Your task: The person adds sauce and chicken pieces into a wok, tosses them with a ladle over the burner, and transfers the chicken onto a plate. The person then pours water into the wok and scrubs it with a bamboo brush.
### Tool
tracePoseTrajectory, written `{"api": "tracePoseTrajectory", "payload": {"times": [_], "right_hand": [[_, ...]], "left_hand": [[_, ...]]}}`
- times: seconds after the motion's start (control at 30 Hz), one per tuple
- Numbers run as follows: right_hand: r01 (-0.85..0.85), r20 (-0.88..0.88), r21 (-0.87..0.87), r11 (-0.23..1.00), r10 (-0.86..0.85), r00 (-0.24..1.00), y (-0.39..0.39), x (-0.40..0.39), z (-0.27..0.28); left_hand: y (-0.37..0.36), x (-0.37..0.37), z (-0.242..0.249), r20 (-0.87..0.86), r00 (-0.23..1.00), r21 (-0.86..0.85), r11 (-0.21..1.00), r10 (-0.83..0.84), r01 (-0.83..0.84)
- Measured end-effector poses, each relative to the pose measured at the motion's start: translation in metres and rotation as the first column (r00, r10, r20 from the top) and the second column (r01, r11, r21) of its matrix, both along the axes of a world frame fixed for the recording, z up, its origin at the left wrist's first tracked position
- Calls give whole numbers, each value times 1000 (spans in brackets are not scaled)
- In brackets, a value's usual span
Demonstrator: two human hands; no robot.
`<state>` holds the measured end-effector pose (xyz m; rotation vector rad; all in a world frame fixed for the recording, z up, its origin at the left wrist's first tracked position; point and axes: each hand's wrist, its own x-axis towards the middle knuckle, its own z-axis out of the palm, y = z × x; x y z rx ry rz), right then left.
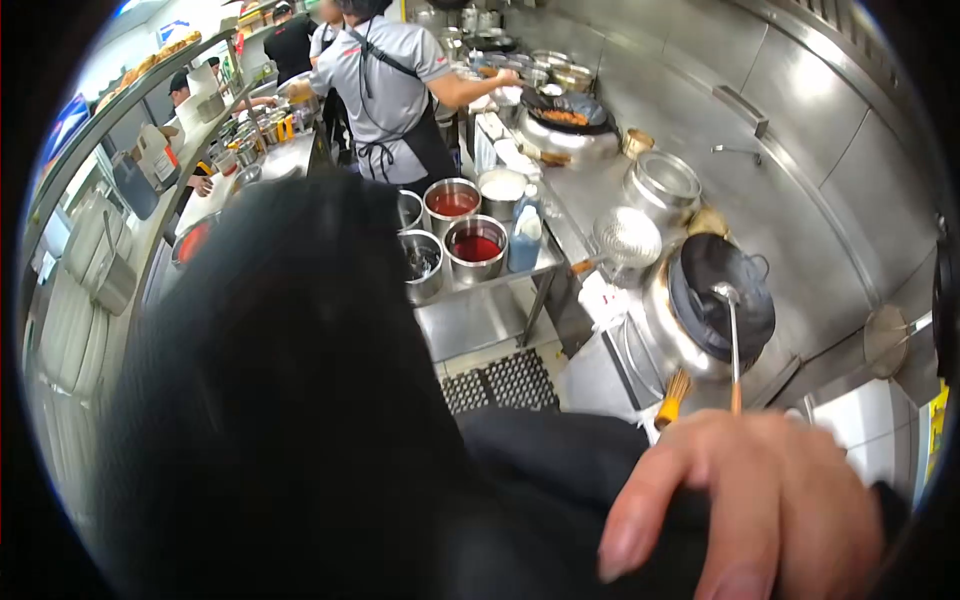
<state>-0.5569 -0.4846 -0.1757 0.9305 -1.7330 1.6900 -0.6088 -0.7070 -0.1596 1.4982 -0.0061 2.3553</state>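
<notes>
Right hand (750, 490), judging by placement: near the camera at lower right, knuckles up, fingers loosely bent and slightly spread, tips toward the bottom edge. Wood end (737, 398) of a ladle (734, 345) running in behind the knuckles; cannot tell whether gripped or just lined up. Left hand out of view, state unknown; only dark cloth (270, 400) across the left foreground. Ladle head down inside a dark wok (700, 262) on the steel burner surround (656, 310), shaft out over the near rim.

Handling, as a guess: ladle stiff, light when unloaded, nose-heavy with a full bowl. Metal probably hot, slick if oily; best hold on the wood, well back. Wok likely heavy, rigid, not fragile; cloth needed at the loop handle (762, 265). Nearby: brush (674, 400), perforated strainer (628, 237).
</notes>
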Motion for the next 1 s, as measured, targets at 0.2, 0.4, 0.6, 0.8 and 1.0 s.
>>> {"api": "tracePoseTrajectory", "payload": {"times": [0.2, 0.4, 0.6, 0.8, 1.0], "right_hand": [[-388, -92, -82, 918, 381, 920, -8, -22, -1], [-766, -248, -41, 641, 736, 630, -14, -52, 19], [-719, -288, -402, 567, 667, 688, 14, -44, 20], [-700, -271, -382, 603, 651, 709, 59, -64, 25], [-726, 180, -210, 655, 755, 630, 103, -91, 34]], "left_hand": [[34, 22, 6, 60, 998, 54, 998, -23, 20], [72, 23, 2, 125, 989, 61, 994, 77, -85], [119, -2, 15, 63, 980, 63, 980, 187, -191], [163, -9, 13, 86, 961, -31, 965, 264, -262], [177, -20, 2, 16, 901, -210, 882, 434, -421]]}}
